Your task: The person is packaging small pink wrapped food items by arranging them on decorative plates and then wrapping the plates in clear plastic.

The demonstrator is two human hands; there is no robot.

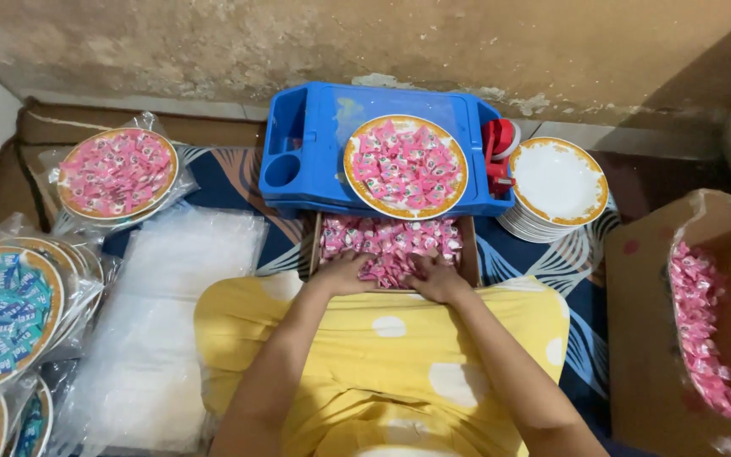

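Note:
A small cardboard box (pixel 470 254) of pink wrapped candies (pixel 391 237) lies just in front of my lap. My left hand (pixel 344 273) and my right hand (pixel 437 278) both rest palm-down in the near edge of the candies, fingers spread among them. Just beyond the box, a blue plastic tray (pixel 315 144) carries a white plate with an orange rim (pixel 405 165), heaped with the same pink candies.
A stack of empty orange-rimmed plates (pixel 557 186) and a red tape dispenser (pixel 499 151) sit right of the tray. A large carton of pink candies (pixel 704 322) stands at far right. Clear plastic bags (pixel 175 305) and bagged plates of pink (pixel 116 172) and blue candies (pixel 2 317) lie at left.

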